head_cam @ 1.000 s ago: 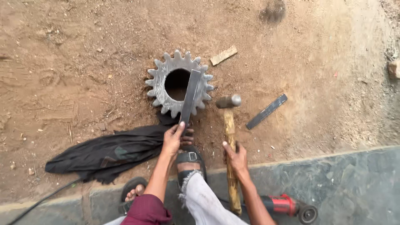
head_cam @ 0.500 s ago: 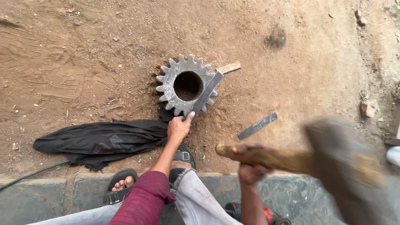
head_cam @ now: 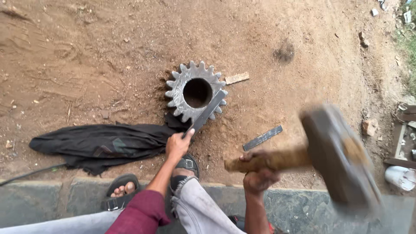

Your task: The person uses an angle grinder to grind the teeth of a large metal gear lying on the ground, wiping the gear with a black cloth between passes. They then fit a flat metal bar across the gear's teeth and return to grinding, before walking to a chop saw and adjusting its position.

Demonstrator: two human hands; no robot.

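Note:
A large grey steel gear [head_cam: 182, 89] with a round centre hole lies flat on the dirt. My left hand [head_cam: 178, 145] grips the lower end of a flat metal bar [head_cam: 209, 111] that leans across the gear's lower right teeth. My right hand [head_cam: 258, 173] holds the wooden handle of a heavy sledgehammer [head_cam: 338, 158], raised to the right of the gear; its blurred head is close to the camera.
A black cloth [head_cam: 99, 143] lies left of my hand. A second flat metal bar [head_cam: 262, 138] and a small wood piece [head_cam: 237, 78] lie on the dirt. My sandalled feet [head_cam: 123, 190] rest on a stone kerb [head_cam: 299, 208]. A white container [head_cam: 401, 177] and debris sit at right.
The hammer has gone from lying on the ground to being lifted high at the right, its head swinging closer to the camera. My left hand keeps the bar on the gear.

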